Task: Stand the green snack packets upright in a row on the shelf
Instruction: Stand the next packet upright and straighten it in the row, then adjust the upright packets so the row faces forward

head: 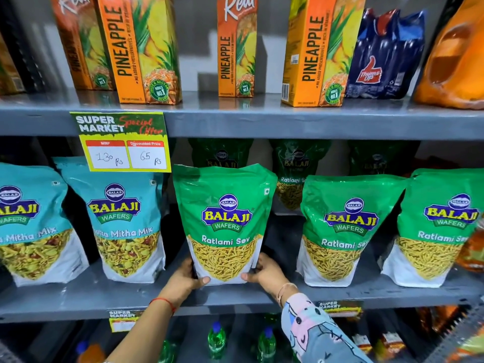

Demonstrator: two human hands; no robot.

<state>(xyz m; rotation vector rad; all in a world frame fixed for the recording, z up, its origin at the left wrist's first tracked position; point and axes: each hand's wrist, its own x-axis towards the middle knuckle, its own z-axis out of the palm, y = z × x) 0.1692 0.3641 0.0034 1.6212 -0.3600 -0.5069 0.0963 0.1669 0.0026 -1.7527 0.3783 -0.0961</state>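
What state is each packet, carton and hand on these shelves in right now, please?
Held green packet: upright, gripped at both bottom corners.
Left hand: gripping its lower left corner.
Right hand: gripping its lower right corner.
Two green packets to the right: upright, free-standing.
Teal packets: upright, leaning back slightly.
Pineapple cartons: upright, closed.

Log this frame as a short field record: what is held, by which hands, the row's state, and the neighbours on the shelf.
held item: green Ratlami Sev packet, upright, at the middle shelf front
left hand: grips the packet's lower left corner
right hand: grips its lower right corner
front row: two more green packets upright to the right
behind: further green packets, dim
left neighbours: two teal Mitha Mix packets
shelf above: pineapple juice cartons
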